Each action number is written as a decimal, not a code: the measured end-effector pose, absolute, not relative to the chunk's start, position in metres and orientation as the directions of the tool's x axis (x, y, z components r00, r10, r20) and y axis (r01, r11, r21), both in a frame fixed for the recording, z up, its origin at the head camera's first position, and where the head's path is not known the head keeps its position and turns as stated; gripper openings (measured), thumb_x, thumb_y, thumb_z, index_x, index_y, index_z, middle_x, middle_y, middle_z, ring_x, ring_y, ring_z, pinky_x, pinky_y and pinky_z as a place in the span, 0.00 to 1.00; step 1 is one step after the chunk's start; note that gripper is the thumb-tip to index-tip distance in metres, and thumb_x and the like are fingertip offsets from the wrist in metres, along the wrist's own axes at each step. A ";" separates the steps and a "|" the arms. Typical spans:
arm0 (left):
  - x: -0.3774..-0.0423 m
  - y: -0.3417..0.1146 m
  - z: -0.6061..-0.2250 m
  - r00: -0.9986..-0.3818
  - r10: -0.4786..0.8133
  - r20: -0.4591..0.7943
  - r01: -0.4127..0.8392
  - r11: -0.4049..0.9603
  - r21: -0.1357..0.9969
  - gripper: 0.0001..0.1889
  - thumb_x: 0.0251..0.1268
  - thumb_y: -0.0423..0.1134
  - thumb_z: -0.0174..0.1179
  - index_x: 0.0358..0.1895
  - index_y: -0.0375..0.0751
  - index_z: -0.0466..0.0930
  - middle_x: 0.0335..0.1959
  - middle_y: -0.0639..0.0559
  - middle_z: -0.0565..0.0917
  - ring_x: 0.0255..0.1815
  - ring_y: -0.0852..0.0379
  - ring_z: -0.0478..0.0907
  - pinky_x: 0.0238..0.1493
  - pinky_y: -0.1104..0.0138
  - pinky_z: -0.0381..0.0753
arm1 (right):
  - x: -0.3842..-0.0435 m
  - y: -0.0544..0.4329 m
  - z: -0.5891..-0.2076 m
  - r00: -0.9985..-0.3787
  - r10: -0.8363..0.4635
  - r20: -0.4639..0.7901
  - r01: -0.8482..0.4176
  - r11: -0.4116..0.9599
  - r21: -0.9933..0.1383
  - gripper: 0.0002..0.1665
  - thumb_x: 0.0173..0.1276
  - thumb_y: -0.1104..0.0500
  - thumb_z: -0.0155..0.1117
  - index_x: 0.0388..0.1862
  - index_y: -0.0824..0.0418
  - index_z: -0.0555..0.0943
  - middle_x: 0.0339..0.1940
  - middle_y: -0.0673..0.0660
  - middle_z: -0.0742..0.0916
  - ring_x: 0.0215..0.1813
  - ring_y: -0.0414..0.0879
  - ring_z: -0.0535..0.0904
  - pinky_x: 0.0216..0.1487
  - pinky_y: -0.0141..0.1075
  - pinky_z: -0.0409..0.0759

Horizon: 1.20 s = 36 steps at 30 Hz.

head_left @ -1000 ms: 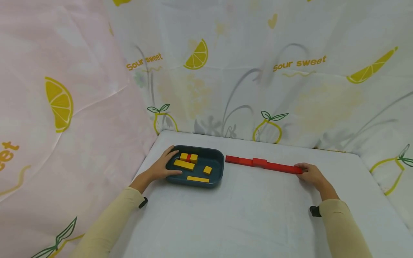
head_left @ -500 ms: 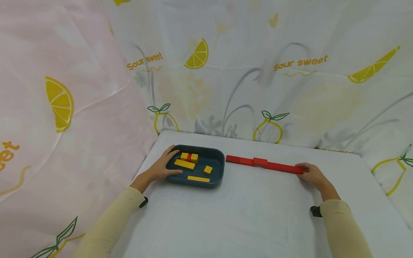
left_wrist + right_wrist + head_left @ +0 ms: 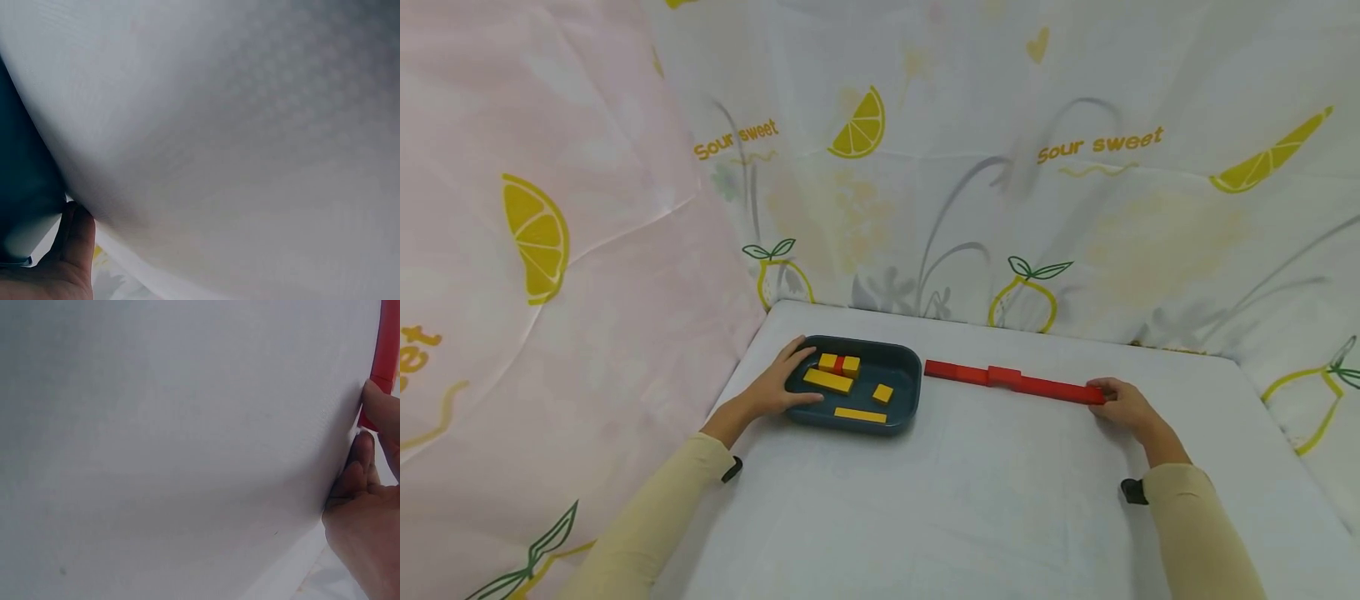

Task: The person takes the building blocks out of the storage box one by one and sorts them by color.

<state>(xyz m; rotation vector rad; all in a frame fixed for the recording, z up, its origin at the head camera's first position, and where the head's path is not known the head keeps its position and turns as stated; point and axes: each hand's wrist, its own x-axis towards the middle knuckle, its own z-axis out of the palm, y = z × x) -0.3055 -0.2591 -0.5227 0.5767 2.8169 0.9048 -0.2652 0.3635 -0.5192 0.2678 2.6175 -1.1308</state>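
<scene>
A dark blue tray [image 3: 898, 382] stands near the back left corner of the white surface [image 3: 970, 500]. In it, toward the far side, two short yellow blocks [image 3: 851, 367] sit with a red block [image 3: 838, 365] between them. Just in front lies a long yellow block [image 3: 827, 381]; nearer the right wall is a yellow cube [image 3: 883, 393], and along the near wall lies a thin yellow bar [image 3: 860, 415].

The left hand [image 3: 772, 392] rests spread over the tray's left end, its thumb and fingertips reaching over the rim, fairly straight rather than curled. The left wrist view shows fingers against the tray's outer wall.

Just to the right of the tray, a row of red blocks [image 3: 1048, 389] runs along the surface, with one piece standing higher near the middle; how many pieces make it up is hard to tell. The right hand [image 3: 1126, 407] pinches the row's right end between thumb and fingers.

The patterned cloth [image 3: 925, 208] behind carries the words "Sour sweet" twice in orange. On the pink cloth [image 3: 617, 167] at the left, only the letters "et" can be read at the edge of the head view.
</scene>
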 end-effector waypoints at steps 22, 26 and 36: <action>-0.305 -0.260 -0.522 -0.919 0.393 -0.001 0.317 0.743 0.589 0.53 0.53 0.66 0.68 0.79 0.50 0.53 0.82 0.46 0.39 0.80 0.37 0.46 0.73 0.35 0.54 | -0.265 0.367 -0.520 -0.952 0.048 -0.303 0.249 0.697 -0.673 0.38 0.68 0.63 0.60 0.72 0.73 0.59 0.64 0.78 0.68 0.62 0.70 0.66 0.63 0.61 0.71; -0.304 -0.259 -0.523 -0.922 0.386 0.008 0.312 0.734 0.603 0.52 0.53 0.64 0.69 0.78 0.49 0.54 0.82 0.46 0.40 0.80 0.38 0.46 0.73 0.35 0.54 | -0.265 0.369 -0.518 -0.945 0.050 -0.323 0.262 0.704 -0.659 0.40 0.67 0.61 0.62 0.73 0.73 0.57 0.65 0.79 0.67 0.63 0.71 0.65 0.63 0.62 0.71; -0.301 -0.260 -0.524 -0.921 0.389 0.004 0.313 0.735 0.601 0.53 0.52 0.66 0.68 0.79 0.51 0.53 0.83 0.48 0.39 0.81 0.39 0.46 0.74 0.37 0.54 | -0.252 0.363 -0.485 -0.980 0.072 -0.185 0.175 0.756 -0.631 0.45 0.65 0.63 0.64 0.73 0.77 0.52 0.63 0.84 0.65 0.63 0.76 0.66 0.60 0.65 0.73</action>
